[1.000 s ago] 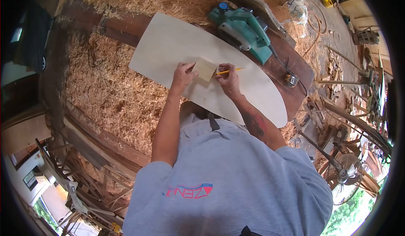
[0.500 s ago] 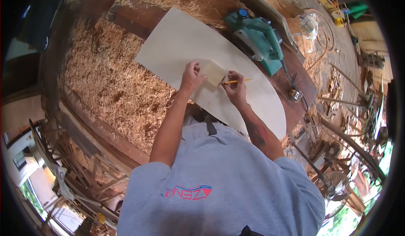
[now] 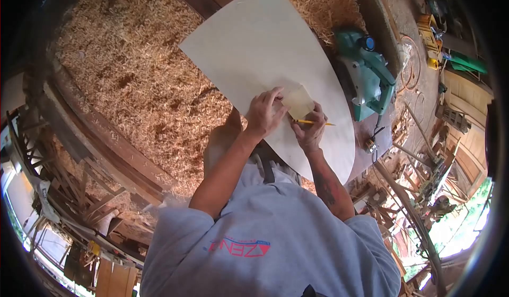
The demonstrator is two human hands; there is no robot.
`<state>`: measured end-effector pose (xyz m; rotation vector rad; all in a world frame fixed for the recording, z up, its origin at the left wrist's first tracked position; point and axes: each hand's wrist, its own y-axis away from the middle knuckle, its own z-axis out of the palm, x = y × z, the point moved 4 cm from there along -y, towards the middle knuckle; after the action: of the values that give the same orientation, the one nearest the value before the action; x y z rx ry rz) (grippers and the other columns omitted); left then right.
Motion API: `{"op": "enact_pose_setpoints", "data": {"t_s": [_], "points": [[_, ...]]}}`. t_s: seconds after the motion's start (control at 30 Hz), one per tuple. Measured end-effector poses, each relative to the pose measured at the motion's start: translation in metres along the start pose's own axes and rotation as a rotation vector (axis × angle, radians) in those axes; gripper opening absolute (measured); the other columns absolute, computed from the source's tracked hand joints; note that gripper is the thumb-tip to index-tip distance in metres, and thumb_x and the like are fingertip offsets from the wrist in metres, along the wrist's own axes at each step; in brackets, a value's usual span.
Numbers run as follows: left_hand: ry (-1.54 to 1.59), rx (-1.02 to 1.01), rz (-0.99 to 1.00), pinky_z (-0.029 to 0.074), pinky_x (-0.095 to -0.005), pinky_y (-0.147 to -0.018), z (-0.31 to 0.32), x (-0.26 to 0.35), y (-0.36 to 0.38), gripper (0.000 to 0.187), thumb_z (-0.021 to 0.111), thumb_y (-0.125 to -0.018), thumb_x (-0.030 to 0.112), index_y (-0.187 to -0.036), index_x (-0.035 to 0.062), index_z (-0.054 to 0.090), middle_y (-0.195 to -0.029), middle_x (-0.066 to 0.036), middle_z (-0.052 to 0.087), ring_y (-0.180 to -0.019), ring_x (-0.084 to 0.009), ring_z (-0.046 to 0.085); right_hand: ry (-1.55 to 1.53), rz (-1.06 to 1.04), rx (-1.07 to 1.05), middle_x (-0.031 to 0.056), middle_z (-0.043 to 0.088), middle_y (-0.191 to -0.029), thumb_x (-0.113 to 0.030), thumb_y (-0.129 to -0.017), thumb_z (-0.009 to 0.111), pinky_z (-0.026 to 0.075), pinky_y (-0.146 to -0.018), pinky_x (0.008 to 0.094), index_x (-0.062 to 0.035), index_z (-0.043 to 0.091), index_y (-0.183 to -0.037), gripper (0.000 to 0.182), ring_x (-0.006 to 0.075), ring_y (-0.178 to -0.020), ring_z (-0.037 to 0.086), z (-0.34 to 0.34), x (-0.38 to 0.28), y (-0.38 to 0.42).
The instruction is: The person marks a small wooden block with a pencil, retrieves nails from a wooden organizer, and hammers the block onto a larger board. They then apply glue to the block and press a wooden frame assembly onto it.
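Observation:
A pale, yellowish, flat square piece (image 3: pixel 298 102) is between my hands, over a large light board (image 3: pixel 260 42) with one curved side. My left hand (image 3: pixel 264 112) has curled fingers at the left edge of the square piece, thumb and forefinger gripping there. In my right hand (image 3: pixel 310 131) a yellow pencil (image 3: pixel 323 122) is tucked across the fingers, its point to the right. Those right fingertips also meet the square piece's lower right edge. Beyond the board's curved side rests a green electric hand planer (image 3: pixel 366 77).
Wood shavings (image 3: pixel 127 85) lie thick to the left and behind the board. The planer's cord (image 3: pixel 377 130) hangs over the dark bench on the right. Scrap wood (image 3: pixel 413 191) is heaped at the right, and timber lengths (image 3: pixel 101 138) run along the left.
The view has shifted, so the board and planer appear turned. My left hand has opened its fingers somewhat around the square piece's edge. The pencil stays in my right hand.

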<state>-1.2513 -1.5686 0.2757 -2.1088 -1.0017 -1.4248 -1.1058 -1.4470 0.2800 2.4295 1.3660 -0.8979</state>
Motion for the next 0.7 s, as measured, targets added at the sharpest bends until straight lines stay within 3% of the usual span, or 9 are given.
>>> {"op": "enact_pose_setpoints", "data": {"t_s": [0.1, 0.3, 0.4, 0.43, 0.57, 0.6, 0.63, 0.67, 0.7], "points": [[-0.019, 0.025, 0.054, 0.047, -0.0398, -0.085, -0.002, 0.003, -0.002, 0.058, 0.077, -0.079, 0.017, -0.128, 0.0066, 0.05, -0.099, -0.004, 0.067, -0.096, -0.0231, 0.063, 0.01, -0.009, -0.011, 0.024, 0.048, -0.135, -0.022, -0.068, 0.083, 0.038, -0.095, 0.0477, -0.01, 0.034, -0.119, 0.072, 0.0389, -0.11, 0.049, -0.001, 0.0, 0.001], [0.028, 0.026, 0.039, 0.046, -0.0425, -0.087, -0.002, 0.011, -0.002, 0.06, 0.077, -0.079, 0.017, -0.13, 0.0042, 0.049, -0.113, -0.012, 0.061, -0.097, -0.027, 0.062, -0.014, -0.032, 0.017, 0.0228, 0.049, -0.134, -0.024, -0.068, 0.084, 0.039, -0.094, 0.0471, -0.0089, 0.035, -0.12, 0.073, 0.0379, -0.108, 0.05, -0.001, 0.0, -0.001], [0.165, 0.175, -0.092, 0.047, -0.0416, -0.091, 0.0, 0.023, 0.005, 0.059, 0.078, -0.08, 0.023, -0.128, 0.001, 0.052, -0.118, -0.016, 0.058, -0.097, -0.0291, 0.064, -0.099, 0.043, 0.063, 0.0215, 0.05, -0.133, -0.024, -0.068, 0.085, 0.042, -0.092, 0.0448, -0.0075, 0.036, -0.121, 0.074, 0.0362, -0.11, 0.051, 0.004, 0.0, 0.007], [0.123, 0.127, -0.174, 0.048, -0.0408, -0.091, 0.005, 0.024, 0.006, 0.058, 0.079, -0.078, 0.021, -0.125, -0.0008, 0.053, -0.114, -0.016, 0.059, -0.098, -0.0297, 0.064, -0.156, 0.116, 0.089, 0.0206, 0.05, -0.133, -0.023, -0.068, 0.086, 0.043, -0.092, 0.0435, -0.0068, 0.037, -0.122, 0.075, 0.0356, -0.112, 0.052, 0.006, 0.001, 0.011], [0.143, 0.008, -0.347, 0.051, -0.0385, -0.087, 0.024, 0.021, 0.012, 0.046, 0.079, -0.075, 0.015, -0.113, -0.0038, 0.06, -0.104, -0.016, 0.061, -0.095, -0.0296, 0.064, -0.206, 0.064, 0.118, 0.0199, 0.048, -0.137, -0.02, -0.067, 0.089, 0.046, -0.093, 0.0417, -0.0052, 0.037, -0.122, 0.077, 0.0351, -0.117, 0.053, -0.004, -0.014, 0.035], [0.148, -0.014, -0.311, 0.052, -0.0371, -0.082, 0.023, 0.029, 0.012, 0.032, 0.075, -0.075, 0.005, -0.105, -0.0012, 0.064, -0.101, -0.016, 0.062, -0.093, -0.0298, 0.064, -0.224, 0.102, 0.059, 0.0201, 0.048, -0.139, -0.018, -0.067, 0.089, 0.046, -0.095, 0.0425, -0.0052, 0.038, -0.122, 0.076, 0.0354, -0.12, 0.053, -0.011, -0.02, 0.039], [0.145, -0.021, -0.289, 0.052, -0.0371, -0.082, 0.019, 0.031, 0.012, 0.032, 0.075, -0.075, 0.005, -0.105, -0.0012, 0.064, -0.101, -0.016, 0.062, -0.093, -0.0298, 0.064, -0.241, 0.142, 0.004, 0.0204, 0.047, -0.141, -0.016, -0.067, 0.089, 0.046, -0.097, 0.0432, -0.0051, 0.038, -0.121, 0.075, 0.0356, -0.122, 0.053, -0.019, -0.024, 0.041], [0.121, -0.046, -0.129, 0.052, -0.0368, -0.081, 0.016, 0.038, 0.012, 0.03, 0.073, -0.074, 0.001, -0.103, 0.0005, 0.065, -0.101, -0.015, 0.062, -0.091, -0.0302, 0.064, -0.252, 0.202, 0.019, 0.021, 0.05, -0.14, -0.015, -0.07, 0.088, 0.047, -0.096, 0.0428, -0.0054, 0.039, -0.117, 0.068, 0.0351, -0.119, 0.056, -0.031, -0.022, 0.045], [0.1, -0.077, 0.028, 0.052, -0.0366, -0.08, 0.014, 0.046, 0.015, 0.03, 0.07, -0.073, -0.003, -0.102, 0.0022, 0.066, -0.101, -0.014, 0.062, -0.09, -0.0307, 0.064, -0.261, 0.198, 0.116, 0.022, 0.064, -0.12, -0.013, -0.075, 0.085, 0.052, -0.088, 0.0385, -0.0036, 0.046, -0.104, 0.05, 0.0295, -0.102, 0.066, -0.053, -0.025, 0.043]]}}
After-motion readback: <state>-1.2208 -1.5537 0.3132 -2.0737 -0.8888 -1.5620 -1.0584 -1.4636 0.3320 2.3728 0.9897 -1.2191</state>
